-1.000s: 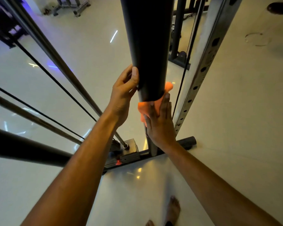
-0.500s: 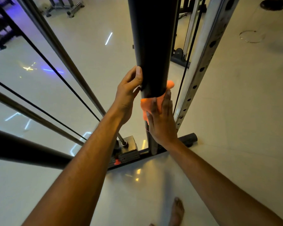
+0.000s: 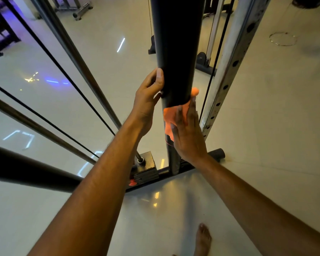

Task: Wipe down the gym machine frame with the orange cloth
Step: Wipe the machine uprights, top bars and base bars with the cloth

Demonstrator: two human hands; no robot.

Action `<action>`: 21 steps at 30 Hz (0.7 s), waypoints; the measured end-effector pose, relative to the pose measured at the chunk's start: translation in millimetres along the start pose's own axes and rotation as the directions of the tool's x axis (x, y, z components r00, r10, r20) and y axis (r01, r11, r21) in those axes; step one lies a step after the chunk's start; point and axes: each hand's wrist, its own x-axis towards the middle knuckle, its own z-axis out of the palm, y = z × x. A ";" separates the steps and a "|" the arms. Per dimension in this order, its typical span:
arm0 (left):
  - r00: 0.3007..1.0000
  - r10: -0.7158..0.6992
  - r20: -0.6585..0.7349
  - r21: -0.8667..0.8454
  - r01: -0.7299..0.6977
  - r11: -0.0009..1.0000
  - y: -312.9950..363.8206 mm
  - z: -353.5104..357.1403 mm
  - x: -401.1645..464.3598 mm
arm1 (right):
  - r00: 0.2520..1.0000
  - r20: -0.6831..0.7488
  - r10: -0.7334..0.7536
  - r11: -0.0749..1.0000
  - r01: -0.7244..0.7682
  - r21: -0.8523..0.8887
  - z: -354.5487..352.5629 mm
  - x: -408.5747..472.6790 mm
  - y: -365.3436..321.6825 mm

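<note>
Center frame: my right hand (image 3: 187, 133) presses the orange cloth (image 3: 171, 115) flat on the black post (image 3: 177, 52), fingers straight and together. Left hand (image 3: 146, 106) grips the post's left side, fingers curled around it.

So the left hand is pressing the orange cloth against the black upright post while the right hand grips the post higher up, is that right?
Not quite: the hands are swapped. In the head view, the right hand presses the orange cloth flat against the black upright post, while the left hand grips the post higher up.
</note>
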 end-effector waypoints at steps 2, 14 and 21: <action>1.000 0.000 0.016 0.009 0.000 1.000 0.8 0.8 -1.0 | 0.998 -0.065 0.006 1.000 -0.004 0.025 -9.0 14.2 -11.1; 0.999 -0.014 0.051 0.018 0.013 1.000 -13.0 4.5 -12.2 | 0.998 0.041 0.053 0.999 -0.053 0.005 25.1 -26.4 14.3; 0.992 -0.092 0.090 0.068 0.086 0.994 -33.5 -0.5 -16.0 | 0.982 -0.180 0.058 0.997 -0.048 0.064 19.7 9.0 -6.1</action>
